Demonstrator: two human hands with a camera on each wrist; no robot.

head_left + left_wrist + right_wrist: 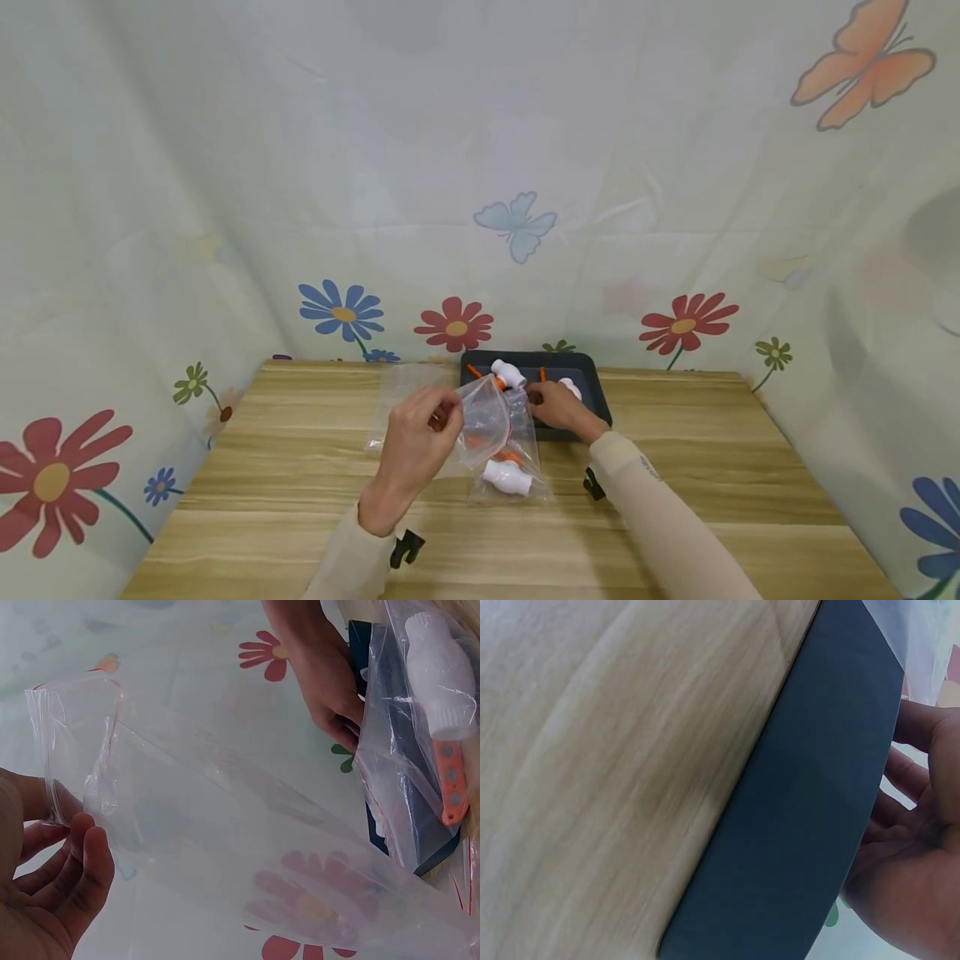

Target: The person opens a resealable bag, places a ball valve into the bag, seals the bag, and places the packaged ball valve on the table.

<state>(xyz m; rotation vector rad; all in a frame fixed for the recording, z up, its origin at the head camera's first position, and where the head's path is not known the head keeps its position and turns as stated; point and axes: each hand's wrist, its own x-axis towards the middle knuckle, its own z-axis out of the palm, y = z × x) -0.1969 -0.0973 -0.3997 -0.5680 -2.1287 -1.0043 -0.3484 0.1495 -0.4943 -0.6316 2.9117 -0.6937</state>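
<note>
My left hand [420,433] pinches the edge of a clear zip bag [202,787] between thumb and fingers, lifting it off the table; nothing shows inside this bag. Over the dark tray [596,392], my right hand [561,408] reaches in with fingers loosely bent, fingertips hidden behind the tray wall in the right wrist view. Close to those fingers, a white ball valve [508,373] with an orange handle lies in the tray. Another white valve [570,388] there is partly covered by the right hand. A bagged white valve [507,477] lies in front of the tray.
A flat clear bag [378,417] lies on the wooden table [285,467], left of the tray. Behind the table's far edge hangs a pale curtain [420,167] printed with flowers and butterflies. A black strap piece [407,548] sits at the left wrist.
</note>
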